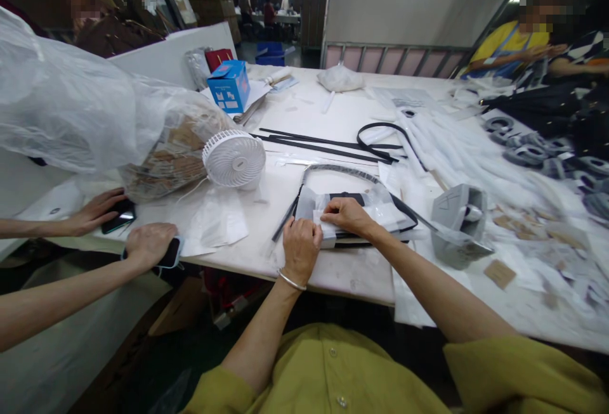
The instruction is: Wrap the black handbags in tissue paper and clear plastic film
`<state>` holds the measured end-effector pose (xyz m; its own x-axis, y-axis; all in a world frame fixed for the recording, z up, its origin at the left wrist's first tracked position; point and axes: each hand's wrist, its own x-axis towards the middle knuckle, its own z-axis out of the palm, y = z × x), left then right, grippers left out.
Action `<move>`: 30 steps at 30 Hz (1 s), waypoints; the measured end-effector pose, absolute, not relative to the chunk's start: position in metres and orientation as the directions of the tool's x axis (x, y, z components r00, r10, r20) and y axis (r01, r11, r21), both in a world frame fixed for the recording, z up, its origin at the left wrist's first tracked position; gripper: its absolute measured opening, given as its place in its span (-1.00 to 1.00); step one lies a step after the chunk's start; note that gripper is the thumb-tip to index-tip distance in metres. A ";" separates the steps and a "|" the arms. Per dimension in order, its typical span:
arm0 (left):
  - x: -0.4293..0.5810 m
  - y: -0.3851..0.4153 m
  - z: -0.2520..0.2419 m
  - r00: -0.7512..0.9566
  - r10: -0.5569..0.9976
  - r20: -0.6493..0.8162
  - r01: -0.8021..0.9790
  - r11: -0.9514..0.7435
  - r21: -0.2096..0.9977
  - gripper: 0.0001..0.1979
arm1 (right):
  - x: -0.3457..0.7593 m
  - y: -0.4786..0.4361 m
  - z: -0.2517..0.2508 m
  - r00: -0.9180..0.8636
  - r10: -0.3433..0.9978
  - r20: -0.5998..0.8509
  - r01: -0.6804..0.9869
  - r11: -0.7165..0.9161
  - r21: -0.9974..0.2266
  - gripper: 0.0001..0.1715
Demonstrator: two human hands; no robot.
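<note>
In front of me on the table lies a black bag [406, 216], partly covered by white wrapping [387, 214]. Its long handle [343, 170], in a clear sleeve, arches behind it. My left hand [301, 250], with a bangle on the wrist, is closed at the near left edge of the wrapping. Pinched fingers of my right hand [349, 214] grip the white wrapping on top, just right of the left hand. What the left fingers hold is hidden.
A white fan [235, 159] and a plastic sack [166, 154] stand left. Another person's hands [151, 244] hold or touch phones there. Black straps [314, 144] lie behind the bag. A grey tape dispenser [457, 220] stands right, near grey rolls [528, 151]. A blue box [229, 87] sits further back.
</note>
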<state>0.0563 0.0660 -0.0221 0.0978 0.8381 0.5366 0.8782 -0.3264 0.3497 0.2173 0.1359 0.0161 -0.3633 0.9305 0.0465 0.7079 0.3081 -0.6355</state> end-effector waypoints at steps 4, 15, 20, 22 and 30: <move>0.055 0.067 -0.016 0.110 0.843 0.526 0.877 -0.332 0.348 -0.83 | 0.218 0.135 0.013 -0.360 0.930 0.071 0.719 0.325 -0.614 -0.92; 0.073 0.034 -0.020 0.362 0.776 0.516 0.852 -0.500 0.156 -0.63 | 0.218 0.136 0.009 -0.354 0.932 0.080 0.723 0.327 -0.608 -0.92; 0.072 0.037 -0.026 0.367 0.771 0.520 0.858 -0.497 0.132 -0.61 | 0.217 0.137 0.009 -0.354 0.930 0.099 0.765 0.349 -0.541 -0.93; 0.072 0.037 -0.028 0.367 0.761 0.535 0.860 -0.497 0.117 -0.63 | 0.215 0.139 0.009 -0.355 0.929 0.107 0.785 0.358 -0.505 -0.93; 0.069 0.035 -0.029 0.381 0.754 0.535 0.858 -0.504 0.098 -0.62 | 0.233 0.119 0.061 -0.130 0.916 0.380 0.670 0.363 -0.647 -0.90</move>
